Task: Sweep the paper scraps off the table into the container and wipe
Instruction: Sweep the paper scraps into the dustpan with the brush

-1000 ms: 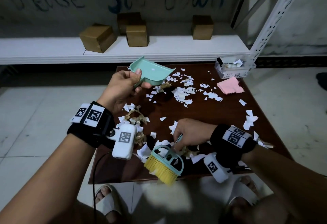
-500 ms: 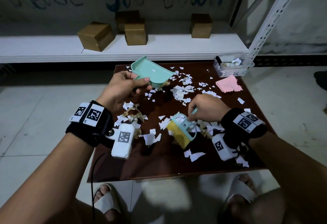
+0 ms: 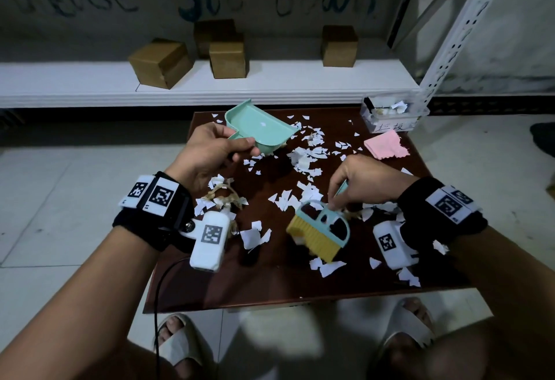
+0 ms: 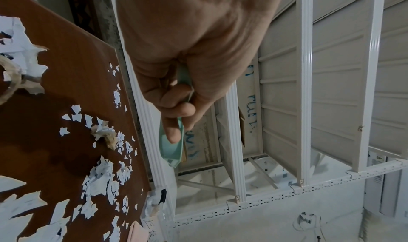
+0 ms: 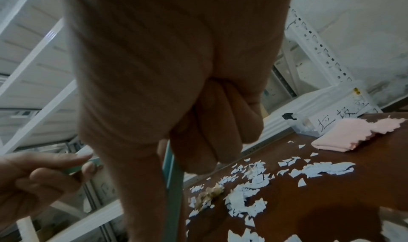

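Note:
White paper scraps point(image 3: 306, 159) point(image 4: 99, 181) point(image 5: 247, 198) litter the dark brown table point(image 3: 270, 283). My left hand point(image 3: 216, 151) point(image 4: 176, 106) grips the handle of a mint-green dustpan point(image 3: 258, 129) point(image 4: 171, 148), held tilted above the far left of the table. My right hand point(image 3: 360, 183) point(image 5: 198, 123) grips the handle of a small teal brush with yellow bristles point(image 3: 318, 231), its handle point(image 5: 173, 184) running past my fingers. The bristles sit among scraps at the table's middle. A clear container point(image 3: 390, 117) point(image 5: 318, 123) with some scraps stands at the far right corner.
A folded pink cloth point(image 3: 386, 145) point(image 5: 353, 134) lies beside the container. Curled strips of tape point(image 3: 225, 196) lie among the scraps near my left wrist. A white shelf point(image 3: 270, 85) with several cardboard boxes point(image 3: 162, 63) runs behind the table. My feet in white slippers point(image 3: 177, 346) are below the near edge.
My right hand swept the brush from the near edge toward the table's middle, pushing scraps inward, then drew it slightly back. The left hand kept the dustpan at the far left.

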Demonstrator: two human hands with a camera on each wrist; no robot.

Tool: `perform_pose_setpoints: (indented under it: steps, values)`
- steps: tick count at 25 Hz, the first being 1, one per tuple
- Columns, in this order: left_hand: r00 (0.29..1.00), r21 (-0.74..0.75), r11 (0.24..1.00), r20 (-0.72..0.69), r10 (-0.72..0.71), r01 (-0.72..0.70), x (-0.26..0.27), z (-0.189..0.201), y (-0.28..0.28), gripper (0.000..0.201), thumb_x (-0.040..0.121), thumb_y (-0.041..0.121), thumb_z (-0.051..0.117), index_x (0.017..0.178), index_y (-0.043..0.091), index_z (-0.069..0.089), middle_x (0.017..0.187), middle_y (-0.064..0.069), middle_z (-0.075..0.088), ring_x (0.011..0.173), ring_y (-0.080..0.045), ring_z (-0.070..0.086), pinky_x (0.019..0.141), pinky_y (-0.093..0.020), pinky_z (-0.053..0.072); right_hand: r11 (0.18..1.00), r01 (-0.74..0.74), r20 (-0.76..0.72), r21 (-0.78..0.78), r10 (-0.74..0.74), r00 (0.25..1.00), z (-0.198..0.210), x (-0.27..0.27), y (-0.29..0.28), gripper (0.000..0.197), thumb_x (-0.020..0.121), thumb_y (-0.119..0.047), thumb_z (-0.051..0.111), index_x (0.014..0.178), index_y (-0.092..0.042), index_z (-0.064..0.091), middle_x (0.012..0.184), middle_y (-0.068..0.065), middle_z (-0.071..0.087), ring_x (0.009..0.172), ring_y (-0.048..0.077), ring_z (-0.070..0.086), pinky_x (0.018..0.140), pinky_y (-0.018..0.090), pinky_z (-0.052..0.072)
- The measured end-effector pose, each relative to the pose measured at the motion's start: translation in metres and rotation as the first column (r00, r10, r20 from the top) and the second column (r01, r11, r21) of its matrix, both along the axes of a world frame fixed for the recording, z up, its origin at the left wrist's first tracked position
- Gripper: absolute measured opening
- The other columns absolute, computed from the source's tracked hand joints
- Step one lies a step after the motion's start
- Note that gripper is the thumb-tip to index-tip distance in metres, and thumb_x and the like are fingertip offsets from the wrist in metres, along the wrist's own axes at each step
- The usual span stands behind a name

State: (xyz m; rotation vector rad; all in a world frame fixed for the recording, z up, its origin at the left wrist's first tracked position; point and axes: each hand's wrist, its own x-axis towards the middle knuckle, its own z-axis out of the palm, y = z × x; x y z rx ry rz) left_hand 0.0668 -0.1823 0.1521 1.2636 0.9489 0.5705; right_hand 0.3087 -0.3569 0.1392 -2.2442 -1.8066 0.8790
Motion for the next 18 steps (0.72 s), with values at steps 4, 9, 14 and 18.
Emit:
perform_pose_setpoints:
  steps: [4, 9, 14, 18]
  values:
    - [1.0, 0.013, 1.0, -0.018, -0.025, 0.025, 0.003, -0.002, -0.001, 0.043, 0.087, 0.005, 0.077, 0.122, 0.005, 0.053, 0.099, -0.027, 0.076, 0.042, -0.006, 0.049, 0.037, -0.015, 0.034, 0.984, -0.152, -0.028, -0.097, 0.15, 0.988, -0.007, -0.013, -0.004, 0.014, 0.078, -0.036, 0.089, 0.082, -0.024, 0.083, 0.067, -0.024, 0.07, 0.061, -0.007, 0.064, 0.061, 0.021, 0.051]
    - [0.999, 0.032, 0.999, -0.043, -0.031, 0.032, 0.006, -0.002, -0.005, 0.025, 0.087, 0.005, 0.077, 0.102, 0.005, 0.058, 0.095, -0.023, 0.077, 0.044, -0.006, 0.049, 0.039, -0.015, 0.034, 0.964, -0.203, 0.085, -0.171, 0.22, 0.972, -0.019, -0.02, -0.004, 0.019, 0.073, -0.046, 0.089, 0.081, -0.031, 0.082, 0.07, -0.017, 0.071, 0.067, -0.001, 0.066, 0.07, 0.029, 0.056]
    - [0.996, 0.028, 0.997, -0.058, -0.07, 0.072, 0.007, -0.003, -0.005, 0.023, 0.088, 0.007, 0.077, 0.102, 0.004, 0.059, 0.097, -0.024, 0.077, 0.044, -0.008, 0.048, 0.041, -0.017, 0.033, 0.982, -0.166, 0.257, -0.09, 0.184, 0.949, -0.013, -0.016, -0.004, 0.019, 0.072, -0.049, 0.088, 0.081, -0.034, 0.08, 0.096, -0.018, 0.071, 0.096, 0.005, 0.062, 0.08, 0.034, 0.052]
    - [0.993, 0.053, 0.994, -0.075, -0.088, 0.092, 0.008, -0.003, -0.007, 0.017, 0.089, 0.007, 0.076, 0.094, 0.007, 0.06, 0.095, -0.023, 0.077, 0.046, -0.009, 0.046, 0.048, -0.022, 0.033, 0.992, -0.121, 0.39, 0.041, 0.096, 0.916, -0.005, -0.008, -0.003, 0.021, 0.074, -0.049, 0.086, 0.085, -0.032, 0.08, 0.091, -0.019, 0.072, 0.096, 0.007, 0.063, 0.077, 0.031, 0.05]
